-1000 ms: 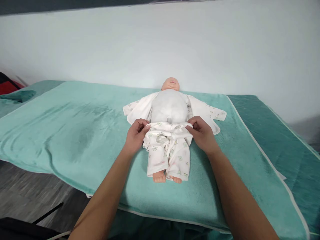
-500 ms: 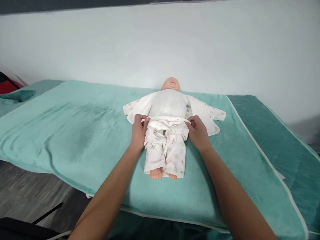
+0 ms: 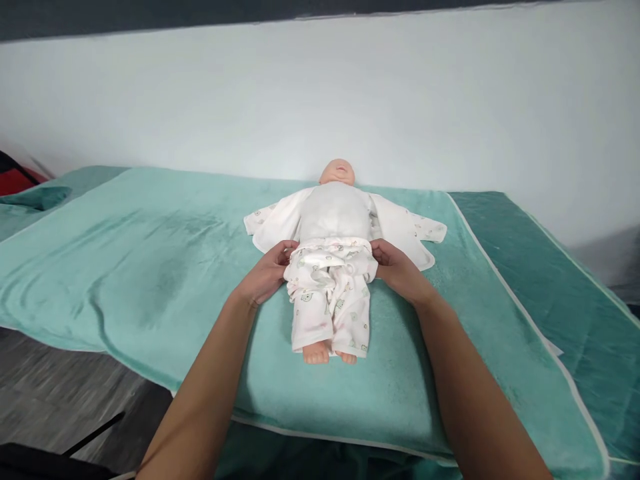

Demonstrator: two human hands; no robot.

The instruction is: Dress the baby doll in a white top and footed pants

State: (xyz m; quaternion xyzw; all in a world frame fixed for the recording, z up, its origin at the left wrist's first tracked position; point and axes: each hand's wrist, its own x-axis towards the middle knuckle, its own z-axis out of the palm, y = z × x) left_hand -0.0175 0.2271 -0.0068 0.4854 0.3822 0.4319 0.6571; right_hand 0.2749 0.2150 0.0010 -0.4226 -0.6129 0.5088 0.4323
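Head view: the smooth-headed doll lies on the plush green blanket. Wrinkled printed trousers wrap the doll's legs up to its waist. Your left hand and right hand flank that waist, fingers curled against the trousers' sides; whether they pinch cloth, I cannot tell. Beneath the doll's rounded torso spreads a white jacket.

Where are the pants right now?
In the head view, the pants are just below centre, on the legs of the doll, between the left hand and the right hand.
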